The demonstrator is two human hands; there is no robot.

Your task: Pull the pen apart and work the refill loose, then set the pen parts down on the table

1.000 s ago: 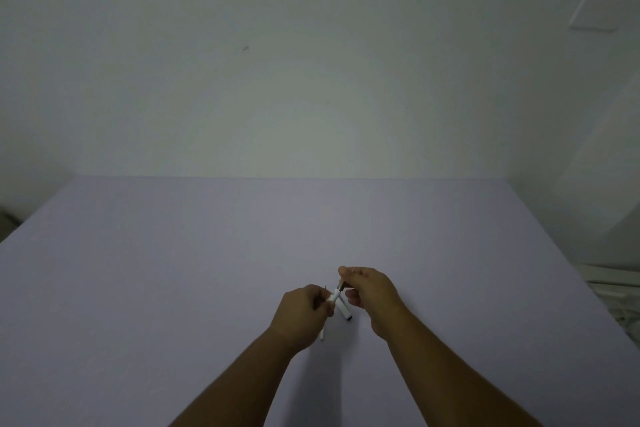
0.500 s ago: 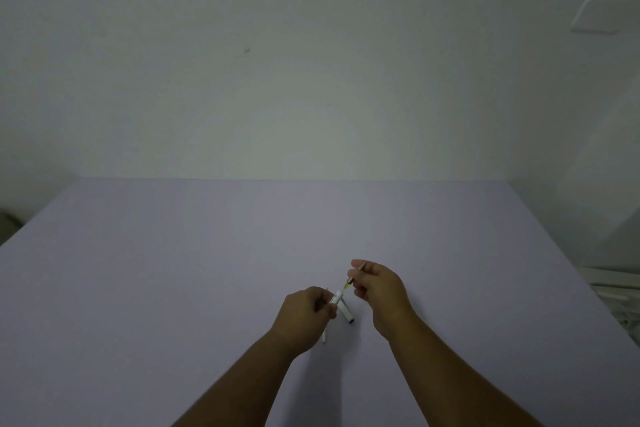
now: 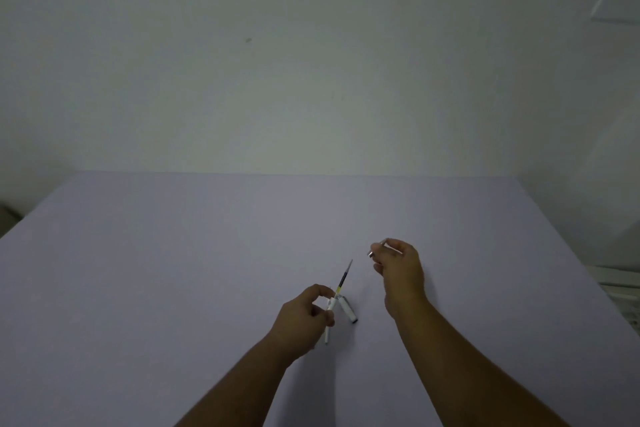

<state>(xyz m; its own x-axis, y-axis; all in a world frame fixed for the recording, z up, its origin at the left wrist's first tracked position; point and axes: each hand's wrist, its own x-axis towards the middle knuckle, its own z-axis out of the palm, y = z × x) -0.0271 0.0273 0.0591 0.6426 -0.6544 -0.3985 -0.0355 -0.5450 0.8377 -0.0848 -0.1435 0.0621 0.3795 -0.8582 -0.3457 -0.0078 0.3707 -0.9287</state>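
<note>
My left hand grips a white pen barrel over the pale lilac table. A thin refill with a yellow and dark band sticks up and to the right out of the barrel. A white cap or barrel piece with a dark end lies on the table just right of my left hand. My right hand is raised to the right and pinches a small silvery pen tip piece between thumb and fingers, apart from the refill.
A plain light wall rises behind the table's far edge. A white plate-like fixture sits on the wall at the upper right. White objects lie beyond the table's right edge.
My right hand has pulled away up and to the right with the small tip piece, baring the refill that sticks out of the barrel. My left hand has stayed in place.
</note>
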